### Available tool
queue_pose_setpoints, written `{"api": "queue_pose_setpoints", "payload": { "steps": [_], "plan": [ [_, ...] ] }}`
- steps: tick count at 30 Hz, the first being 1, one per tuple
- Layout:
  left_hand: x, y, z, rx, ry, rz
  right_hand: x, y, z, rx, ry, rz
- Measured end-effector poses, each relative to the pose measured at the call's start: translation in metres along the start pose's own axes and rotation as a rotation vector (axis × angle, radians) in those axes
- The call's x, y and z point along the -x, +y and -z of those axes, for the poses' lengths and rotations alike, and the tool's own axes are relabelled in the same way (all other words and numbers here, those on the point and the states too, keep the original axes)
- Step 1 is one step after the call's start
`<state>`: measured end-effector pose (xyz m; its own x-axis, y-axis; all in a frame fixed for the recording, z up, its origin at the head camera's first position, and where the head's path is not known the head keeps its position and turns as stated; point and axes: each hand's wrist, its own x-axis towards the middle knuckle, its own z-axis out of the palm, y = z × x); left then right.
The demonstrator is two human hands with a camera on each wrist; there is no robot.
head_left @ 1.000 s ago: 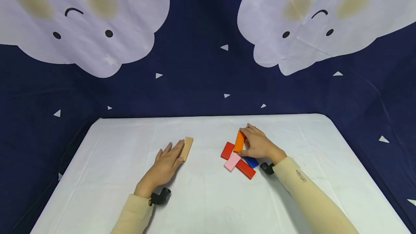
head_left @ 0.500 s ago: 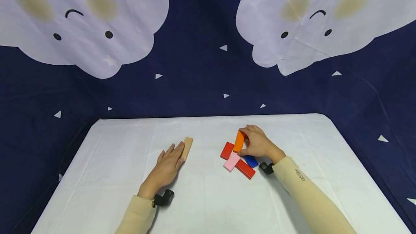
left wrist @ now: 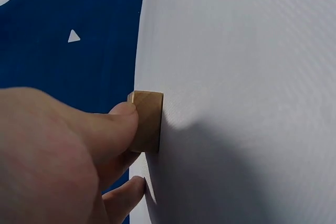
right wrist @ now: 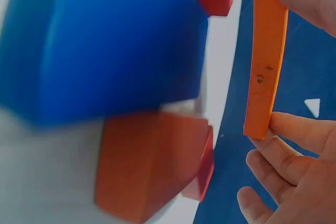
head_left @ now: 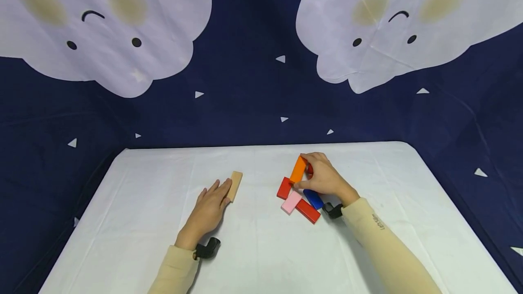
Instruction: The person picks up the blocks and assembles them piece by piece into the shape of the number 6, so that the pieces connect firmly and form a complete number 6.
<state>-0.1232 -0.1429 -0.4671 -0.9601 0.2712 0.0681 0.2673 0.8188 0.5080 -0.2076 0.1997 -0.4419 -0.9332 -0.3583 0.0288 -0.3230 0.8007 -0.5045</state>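
My right hand (head_left: 324, 176) pinches an orange block (head_left: 297, 169) by its two ends, thumb at one and fingers at the other. In the right wrist view this orange block (right wrist: 265, 66) appears raised off the table. Just under the right palm lies a blue block (head_left: 313, 198); a red piece (head_left: 310, 170) is partly hidden by the fingers. Next to them lie a red block (head_left: 284, 188), a pink block (head_left: 292, 202) and another red block (head_left: 308, 211). My left hand (head_left: 208, 210) rests at a plain wooden block (head_left: 234, 186), its fingers fairly straight and thumb touching the wooden block (left wrist: 148, 121).
White cloth covers the table (head_left: 261, 248). Behind it hangs a dark blue curtain (head_left: 245, 117) with cloud prints. A blurred orange-red block (right wrist: 147, 166) stands close to the right wrist camera.
My right hand has lifted the orange block and shifted it slightly away and to the left, uncovering more of the blue block. The left hand has stayed nearly still at the wooden block.
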Motion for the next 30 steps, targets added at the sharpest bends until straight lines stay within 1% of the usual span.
{"api": "queue_pose_setpoints", "payload": {
  "steps": [10,18,23,30],
  "plan": [
    [-0.003,-0.003,-0.001,-0.002,0.002,0.01,-0.006,-0.02,-0.004,-0.035,0.015,-0.008],
    [-0.001,-0.003,-0.002,-0.004,-0.001,0.015,-0.012,-0.037,-0.009,-0.063,0.045,-0.009],
    [0.0,-0.004,-0.003,-0.011,0.014,0.011,-0.02,-0.045,-0.016,-0.059,0.053,0.004],
    [0.0,-0.003,-0.005,-0.009,0.026,0.006,-0.029,-0.052,-0.024,-0.061,0.047,-0.003]
  ]
}}
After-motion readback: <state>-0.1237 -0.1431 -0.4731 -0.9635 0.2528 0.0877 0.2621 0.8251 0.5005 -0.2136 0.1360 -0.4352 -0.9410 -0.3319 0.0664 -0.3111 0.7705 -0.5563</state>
